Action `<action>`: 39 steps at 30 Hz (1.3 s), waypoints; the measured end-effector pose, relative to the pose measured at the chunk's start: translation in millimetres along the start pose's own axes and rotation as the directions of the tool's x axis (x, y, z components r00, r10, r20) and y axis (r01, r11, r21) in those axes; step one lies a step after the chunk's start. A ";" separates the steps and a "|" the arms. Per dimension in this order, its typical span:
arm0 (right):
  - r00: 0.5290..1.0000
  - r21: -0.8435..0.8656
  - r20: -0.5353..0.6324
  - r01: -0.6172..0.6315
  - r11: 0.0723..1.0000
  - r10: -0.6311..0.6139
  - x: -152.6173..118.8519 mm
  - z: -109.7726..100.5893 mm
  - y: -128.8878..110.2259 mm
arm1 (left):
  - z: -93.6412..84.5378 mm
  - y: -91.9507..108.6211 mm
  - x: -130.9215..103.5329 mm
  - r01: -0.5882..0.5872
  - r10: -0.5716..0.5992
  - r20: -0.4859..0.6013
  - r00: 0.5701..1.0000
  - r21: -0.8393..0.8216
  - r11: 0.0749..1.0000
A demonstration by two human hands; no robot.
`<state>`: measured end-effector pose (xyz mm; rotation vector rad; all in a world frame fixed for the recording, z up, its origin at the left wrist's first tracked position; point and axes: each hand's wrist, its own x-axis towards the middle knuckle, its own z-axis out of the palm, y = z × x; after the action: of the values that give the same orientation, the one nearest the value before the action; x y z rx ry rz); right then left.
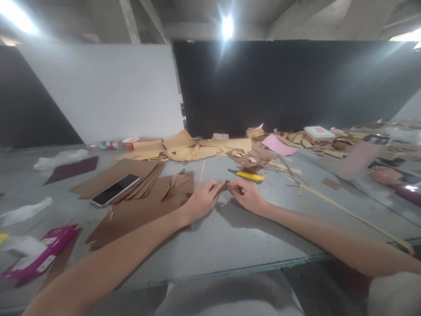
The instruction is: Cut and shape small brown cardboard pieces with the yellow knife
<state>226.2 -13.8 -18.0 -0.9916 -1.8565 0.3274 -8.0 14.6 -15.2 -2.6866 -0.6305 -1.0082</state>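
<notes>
My left hand (204,199) and my right hand (248,195) meet near the middle of the grey table (230,245). Between their fingertips is a small dark brown piece (226,184), pinched from both sides. Its exact shape is too small to tell. Just beyond my right hand lies a yellow cutter knife (250,176). Brown sheets (141,215) are spread to the left, partly under my left forearm. A phone (115,189) rests on further brown sheets (108,173).
Tan scraps (210,149) and a pink sheet (279,145) lie at the back. A paper cup (130,142) stands back left. At the right are a pink bottle (358,159) and another person's hand (386,175). A magenta object (42,254) lies front left.
</notes>
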 end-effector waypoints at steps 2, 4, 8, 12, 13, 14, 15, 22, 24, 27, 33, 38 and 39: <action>0.999 0.043 0.036 -0.015 0.999 0.014 0.7 -1.1 -0.1 | 0.2 -0.3 -0.1 0.003 -0.003 -0.006 1.000 0.006 1.000; 0.996 0.101 0.060 -0.067 0.993 0.062 2.0 -1.7 0.3 | 0.2 -0.3 -0.3 0.006 -0.006 -0.002 1.000 0.008 1.000; 0.980 0.209 0.090 -0.195 0.958 0.180 4.5 -0.8 2.2 | -0.1 0.2 -0.8 -0.005 0.005 0.016 1.000 -0.020 1.000; 0.969 0.268 0.126 -0.241 0.933 0.214 5.5 0.8 3.4 | 1.2 -0.6 -0.9 -0.011 0.011 0.014 1.000 -0.029 1.000; 0.968 0.271 0.130 -0.244 0.931 0.216 5.5 0.9 3.5 | 1.6 -1.0 -0.7 -0.015 0.015 0.011 1.000 -0.027 1.000; 0.968 0.269 0.131 -0.243 0.932 0.215 5.6 0.8 3.5 | 2.0 -1.4 -0.6 -0.019 0.019 0.007 1.000 -0.025 1.000; 0.968 0.265 0.131 -0.240 0.934 0.212 5.7 0.6 3.6 | 2.3 -1.8 -0.4 -0.020 0.020 0.002 1.000 -0.025 0.999; 0.983 0.151 0.100 -0.168 0.974 0.154 7.9 -2.9 3.2 | 2.7 -3.9 -0.9 0.003 -0.005 -0.026 1.000 -0.064 0.998; 0.983 0.134 0.107 -0.161 0.978 0.147 8.4 -3.7 1.7 | 3.4 -4.3 -1.2 -0.004 0.003 -0.028 1.000 -0.053 0.999; 0.981 0.136 0.128 -0.166 0.977 0.148 9.0 -4.0 0.0 | 4.1 -4.6 -1.3 -0.004 0.003 -0.023 1.000 -0.047 0.999; 0.991 0.042 0.113 -0.071 0.997 0.065 8.8 -5.2 6.2 | 0.8 -3.2 -0.1 0.036 -0.038 -0.019 0.999 -0.097 0.995; 0.971 -0.117 0.098 0.231 0.966 -0.220 8.6 -11.6 17.3 | -2.2 -2.2 0.5 0.083 -0.085 -0.012 0.996 -0.129 0.988; 0.953 -0.140 0.098 0.298 0.944 -0.286 8.9 -12.6 18.9 | -2.3 -2.0 0.4 0.089 -0.091 -0.009 0.996 -0.130 0.988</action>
<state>244.3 2.4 -17.5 -0.7973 -2.0904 0.0440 -10.0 15.7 -13.1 -2.7804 -0.7130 -1.1282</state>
